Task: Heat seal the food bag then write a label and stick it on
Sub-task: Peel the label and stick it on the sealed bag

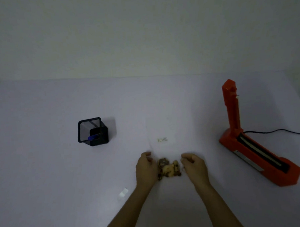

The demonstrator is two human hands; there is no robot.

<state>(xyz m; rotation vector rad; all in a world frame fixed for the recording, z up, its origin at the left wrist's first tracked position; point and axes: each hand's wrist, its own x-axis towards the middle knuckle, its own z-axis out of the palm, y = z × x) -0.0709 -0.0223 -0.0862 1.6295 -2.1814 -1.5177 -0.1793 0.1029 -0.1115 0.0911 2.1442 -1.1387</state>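
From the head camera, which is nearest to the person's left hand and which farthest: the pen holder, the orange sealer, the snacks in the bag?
Measured from the left hand:
1. Snacks in the clear bag, right beside it, between both hands.
2. Black mesh pen holder, off to the left and farther back on the table.
3. Orange heat sealer, far over on the right, beyond the right hand.

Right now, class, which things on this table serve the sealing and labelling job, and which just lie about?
For the job: clear plastic food bag; orange heat sealer, arm raised; blue pen in black mesh holder; small white label; left hand; right hand.

Lying about: nothing seen.
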